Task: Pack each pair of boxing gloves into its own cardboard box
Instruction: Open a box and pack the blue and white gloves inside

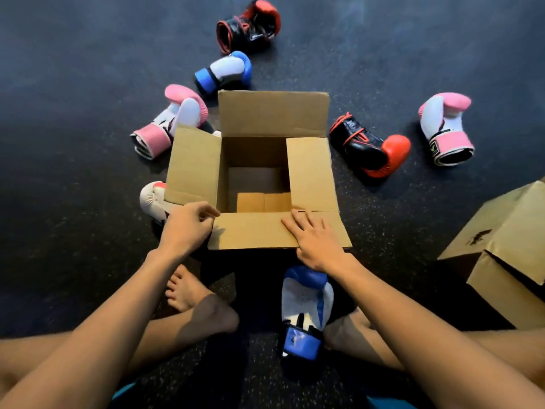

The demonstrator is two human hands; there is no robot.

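An open, empty cardboard box [274, 116] stands on the floor in front of me, flaps spread. My left hand [187, 225] curls at the corner where the near and left flaps meet, fingers loosely bent on the cardboard. My right hand [314, 240] lies flat, fingers apart, on the near flap. Around the box lie gloves: a blue-white one [225, 70] behind it, another blue-white one [305, 305] by my legs, pink-white ones at left [174, 119] and far right [445, 128], red-black ones at the back [249, 25] and right [368, 146], and a white one [152, 197] under the left flap.
A second cardboard box [507, 246] lies tilted at the right edge. My bare legs and feet [188, 293] are crossed on the dark speckled floor [73, 84] just below the open box.
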